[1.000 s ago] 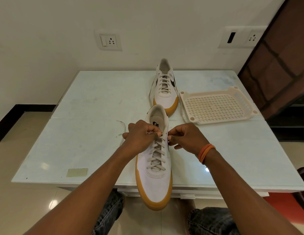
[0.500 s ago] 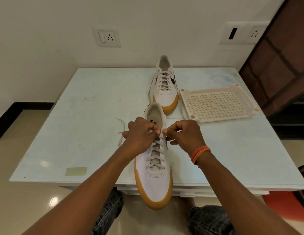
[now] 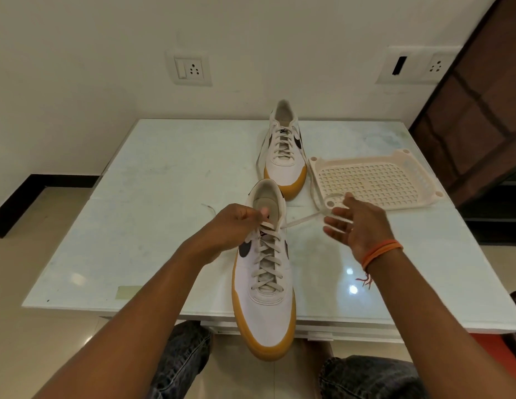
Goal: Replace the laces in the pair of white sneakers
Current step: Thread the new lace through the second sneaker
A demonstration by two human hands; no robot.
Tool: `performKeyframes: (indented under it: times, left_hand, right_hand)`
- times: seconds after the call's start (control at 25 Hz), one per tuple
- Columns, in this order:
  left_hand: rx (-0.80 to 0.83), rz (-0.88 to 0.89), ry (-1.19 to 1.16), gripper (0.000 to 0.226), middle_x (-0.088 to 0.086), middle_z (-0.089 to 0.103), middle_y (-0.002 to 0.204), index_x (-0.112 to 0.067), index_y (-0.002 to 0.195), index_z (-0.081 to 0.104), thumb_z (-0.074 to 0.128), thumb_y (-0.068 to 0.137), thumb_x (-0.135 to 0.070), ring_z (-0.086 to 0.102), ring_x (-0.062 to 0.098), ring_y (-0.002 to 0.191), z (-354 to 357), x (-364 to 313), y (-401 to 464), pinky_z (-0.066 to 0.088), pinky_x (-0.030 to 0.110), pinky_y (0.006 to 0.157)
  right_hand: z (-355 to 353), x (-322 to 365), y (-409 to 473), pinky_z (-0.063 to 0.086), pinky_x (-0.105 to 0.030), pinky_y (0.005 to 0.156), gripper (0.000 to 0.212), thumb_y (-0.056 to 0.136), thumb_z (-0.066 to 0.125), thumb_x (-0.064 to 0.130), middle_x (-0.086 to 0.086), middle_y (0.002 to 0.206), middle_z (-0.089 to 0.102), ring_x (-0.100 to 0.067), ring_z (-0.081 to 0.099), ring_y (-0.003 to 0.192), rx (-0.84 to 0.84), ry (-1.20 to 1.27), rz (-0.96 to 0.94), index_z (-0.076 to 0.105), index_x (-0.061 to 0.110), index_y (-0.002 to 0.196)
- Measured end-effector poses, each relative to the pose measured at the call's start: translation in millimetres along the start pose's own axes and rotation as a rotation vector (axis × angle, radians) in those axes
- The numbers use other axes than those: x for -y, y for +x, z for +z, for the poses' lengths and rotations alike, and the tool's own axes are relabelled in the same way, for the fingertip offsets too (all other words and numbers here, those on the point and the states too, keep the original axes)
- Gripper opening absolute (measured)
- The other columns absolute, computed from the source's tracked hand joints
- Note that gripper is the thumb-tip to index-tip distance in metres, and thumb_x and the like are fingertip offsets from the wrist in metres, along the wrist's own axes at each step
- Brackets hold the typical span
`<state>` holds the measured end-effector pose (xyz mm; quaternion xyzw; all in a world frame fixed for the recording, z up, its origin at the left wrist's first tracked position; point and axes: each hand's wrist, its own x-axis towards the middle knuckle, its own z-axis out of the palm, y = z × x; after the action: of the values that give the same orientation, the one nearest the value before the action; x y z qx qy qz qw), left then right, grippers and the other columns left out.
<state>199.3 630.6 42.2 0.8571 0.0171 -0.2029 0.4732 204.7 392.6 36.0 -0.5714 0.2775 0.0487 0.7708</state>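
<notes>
Pulling: right hand (image 3: 356,224) has swung out right of frame centre, fingers spread, lace end (image 3: 304,218) drawn across them.
Left hand (image 3: 236,221): fingers still pinching the top crossing on the near sneaker (image 3: 265,272).
Meaning: probably the last eyelet threaded.

near sneaker (image 3: 265,283) laced, overhanging edge | far sneaker (image 3: 284,152) laced, upright

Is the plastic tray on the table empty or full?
Empty: the tray shows only its bare perforated floor.

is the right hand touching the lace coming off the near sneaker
Touching. The head view shows the lace running from the near sneaker to the right hand, draped over its spread fingers.
</notes>
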Motion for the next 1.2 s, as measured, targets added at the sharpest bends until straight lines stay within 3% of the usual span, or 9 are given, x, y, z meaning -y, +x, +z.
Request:
performKeyframes:
  times: [0.08, 0.2, 0.4, 0.56, 0.72, 0.84, 0.96, 1.12, 1.2]
  left_hand:
    - [0.003, -0.036, -0.042, 0.055, -0.008, 0.069, 0.099, -0.021, 0.102, 0.075, 0.033, 0.097, -0.057, 0.059, 0.004, 0.094, -5, -5, -2, 0.041, 0.017, 0.074]
    - [0.025, -0.037, 0.012, 0.059, -0.014, 0.067, 0.095, -0.023, 0.101, 0.074, 0.025, 0.100, -0.055, 0.057, 0.001, 0.090, -3, -7, -3, 0.035, 0.014, 0.067]
    - [-0.059, 0.002, 0.230, 0.052, -0.008, 0.067, 0.105, -0.031, 0.096, 0.073, 0.031, 0.097, -0.061, 0.054, 0.017, 0.108, -3, 3, 1, 0.035, 0.040, 0.094]
    - [-0.147, 0.027, 0.495, 0.052, -0.013, 0.064, 0.090, -0.036, 0.087, 0.072, 0.026, 0.099, -0.059, 0.048, 0.019, 0.104, -5, 1, -2, 0.020, 0.041, 0.082]
    - [-0.121, 0.059, 0.456, 0.045, -0.012, 0.067, 0.101, -0.033, 0.094, 0.072, 0.031, 0.101, -0.052, 0.054, 0.011, 0.098, -4, -2, -4, 0.021, 0.039, 0.086]
    - [0.024, 0.060, 0.378, 0.028, -0.010, 0.062, 0.105, -0.036, 0.119, 0.057, 0.049, 0.096, -0.049, 0.056, 0.012, 0.101, -9, 5, -8, 0.034, 0.045, 0.098]
    - [0.068, 0.035, 0.363, 0.052, -0.012, 0.060, 0.091, -0.037, 0.137, 0.038, 0.062, 0.091, -0.044, 0.057, 0.014, 0.094, -15, 11, -15, 0.038, 0.053, 0.102]
    - [-0.051, 0.047, 0.126, 0.023, -0.006, 0.069, 0.076, -0.022, 0.113, 0.064, 0.062, 0.093, -0.034, 0.062, 0.012, 0.080, -31, -5, -35, 0.048, 0.035, 0.082]
    - [-0.148, 0.140, -0.084, 0.016, -0.003, 0.069, 0.076, -0.019, 0.107, 0.069, 0.058, 0.096, -0.024, 0.061, 0.004, 0.072, -35, -17, -50, 0.047, 0.023, 0.072]
  right_hand:
    - [17, -9, -13, 0.060, -0.041, 0.064, 0.031, 0.095, 0.057, 0.036, -0.014, 0.099, 0.065, -0.028, 0.069, 0.080, 0.226, -0.245, 0.067, 0.056, 0.010, 0.113]
    - [32, -20, -24, 0.060, -0.037, 0.060, 0.024, 0.089, 0.067, 0.031, -0.011, 0.088, 0.071, -0.023, 0.070, 0.069, 0.392, -0.587, -0.080, 0.063, 0.013, 0.103]
    - [31, -29, -19, 0.057, -0.030, 0.052, 0.016, 0.088, 0.069, 0.023, -0.001, 0.075, 0.065, -0.012, 0.066, 0.058, 0.353, -0.903, -0.452, 0.065, 0.008, 0.083]
    - [9, -8, -1, 0.057, -0.032, 0.054, 0.014, 0.089, 0.067, 0.017, -0.005, 0.079, 0.063, -0.012, 0.066, 0.058, 0.151, -0.897, -0.596, 0.063, 0.006, 0.082]
    - [3, -11, 4, 0.058, -0.034, 0.049, 0.015, 0.092, 0.063, 0.016, -0.007, 0.080, 0.060, -0.012, 0.067, 0.059, 0.161, -0.934, -0.614, 0.059, 0.006, 0.081]
    - [2, -14, 9, 0.059, -0.031, 0.056, 0.011, 0.090, 0.064, 0.010, -0.006, 0.084, 0.057, -0.019, 0.066, 0.068, 0.242, -0.973, -0.691, 0.059, 0.007, 0.081]
    - [-7, -6, 17, 0.046, -0.021, 0.066, 0.012, 0.084, 0.068, 0.002, -0.002, 0.084, 0.054, -0.018, 0.054, 0.074, 0.195, -1.117, -0.885, 0.060, 0.010, 0.081]
    - [-11, -14, 10, 0.048, -0.032, 0.065, 0.015, 0.093, 0.058, 0.010, 0.000, 0.089, 0.057, -0.021, 0.056, 0.077, 0.148, -1.410, -0.831, 0.050, 0.020, 0.085]
    - [-4, -17, 1, 0.052, -0.032, 0.059, 0.011, 0.095, 0.054, 0.010, -0.003, 0.090, 0.063, -0.020, 0.062, 0.071, 0.266, -1.155, -0.627, 0.050, 0.017, 0.088]
